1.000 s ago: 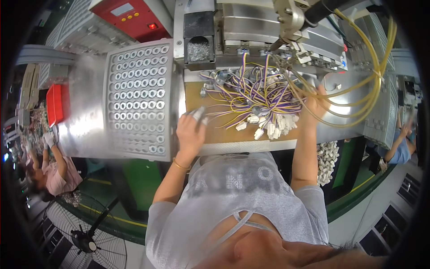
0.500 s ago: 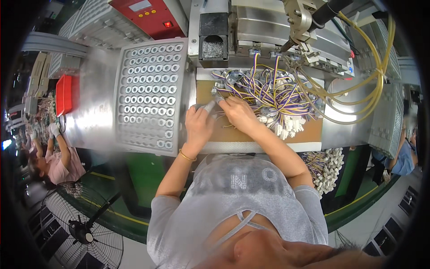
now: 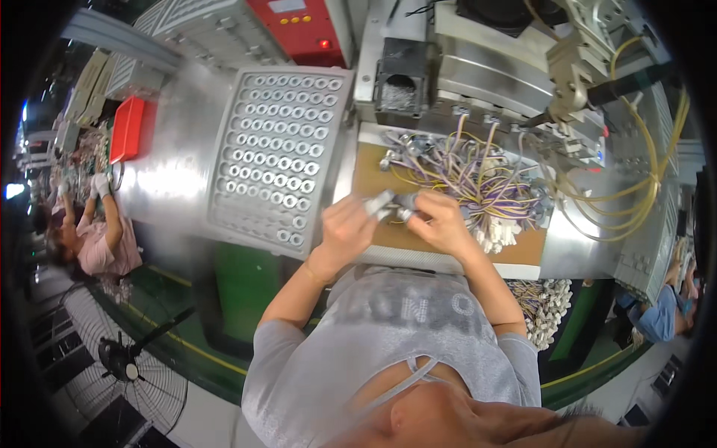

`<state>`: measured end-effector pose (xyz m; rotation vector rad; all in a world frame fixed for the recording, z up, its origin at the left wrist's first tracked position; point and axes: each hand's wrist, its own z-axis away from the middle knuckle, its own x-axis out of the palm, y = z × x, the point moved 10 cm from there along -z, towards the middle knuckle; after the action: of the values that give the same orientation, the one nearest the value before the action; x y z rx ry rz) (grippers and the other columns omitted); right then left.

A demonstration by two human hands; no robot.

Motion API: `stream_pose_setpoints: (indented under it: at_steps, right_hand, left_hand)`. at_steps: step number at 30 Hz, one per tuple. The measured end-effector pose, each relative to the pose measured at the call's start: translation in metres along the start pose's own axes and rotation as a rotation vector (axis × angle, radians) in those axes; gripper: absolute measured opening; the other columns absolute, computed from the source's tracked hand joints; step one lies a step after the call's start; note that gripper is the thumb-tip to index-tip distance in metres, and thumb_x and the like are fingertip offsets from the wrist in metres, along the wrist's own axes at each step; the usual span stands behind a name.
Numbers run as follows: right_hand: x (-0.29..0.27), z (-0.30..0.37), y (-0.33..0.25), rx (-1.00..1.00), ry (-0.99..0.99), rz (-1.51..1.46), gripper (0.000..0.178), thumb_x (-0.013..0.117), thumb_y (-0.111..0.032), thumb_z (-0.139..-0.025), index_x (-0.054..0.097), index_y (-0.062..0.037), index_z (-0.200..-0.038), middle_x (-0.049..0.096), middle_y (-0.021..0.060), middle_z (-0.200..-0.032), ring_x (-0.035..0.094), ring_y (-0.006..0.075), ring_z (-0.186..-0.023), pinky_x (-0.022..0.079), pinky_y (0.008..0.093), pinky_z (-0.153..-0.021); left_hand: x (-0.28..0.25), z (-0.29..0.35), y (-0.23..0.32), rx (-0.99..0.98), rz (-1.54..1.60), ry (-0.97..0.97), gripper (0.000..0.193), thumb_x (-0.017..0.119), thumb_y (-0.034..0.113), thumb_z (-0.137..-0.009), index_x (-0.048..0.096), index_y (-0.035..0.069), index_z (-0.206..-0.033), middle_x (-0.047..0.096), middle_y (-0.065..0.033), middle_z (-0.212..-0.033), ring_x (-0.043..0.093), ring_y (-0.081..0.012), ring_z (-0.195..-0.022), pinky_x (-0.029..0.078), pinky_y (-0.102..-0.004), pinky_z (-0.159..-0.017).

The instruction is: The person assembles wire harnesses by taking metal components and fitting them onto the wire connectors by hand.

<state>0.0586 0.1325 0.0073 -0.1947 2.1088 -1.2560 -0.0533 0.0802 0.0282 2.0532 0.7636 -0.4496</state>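
Greyish part (image 3: 390, 212), seemingly at right grip's (image 3: 441, 220) fingertips.

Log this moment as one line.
left hand: at brown mat, grip unclear | right hand: close beside left, grip unclear | wire bundle: beyond right hand | gray tray: left of hands, partly filled

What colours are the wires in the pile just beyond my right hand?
The wires are mainly purple and yellow, with some whitish ones; the head view shows them.
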Motion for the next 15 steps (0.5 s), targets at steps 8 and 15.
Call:
stream_pose_setpoints:
  at_steps: [8,15]
  right_hand:
    - [-0.027,0.005,-0.008,0.127,0.099,-0.146,0.013,0.06,-0.002,-0.06,0.048,-0.0004,-0.06,0.041,0.0048,-0.052,0.04,0.0136,-0.044,0.032,0.0265,-0.04]
    - [-0.029,0.006,-0.001,0.195,0.142,-0.233,0.018,0.064,-0.006,-0.059,0.047,-0.0003,-0.057,0.041,0.0044,-0.05,0.04,0.0113,-0.044,0.032,0.0256,-0.039]
  left_hand:
    - [-0.1,0.127,-0.109,-0.783,-0.351,0.115,0.028,0.054,0.006,-0.076,0.059,-0.001,-0.103,0.059,-0.0127,-0.098,0.054,-0.0256,-0.088,0.042,-0.0359,-0.078]
    - [-0.084,0.127,-0.097,-0.677,-0.78,-0.058,0.025,0.063,0.017,-0.067,0.063,-0.002,-0.084,0.056,-0.0151,-0.102,0.045,-0.0333,-0.1,0.033,-0.0466,-0.086]
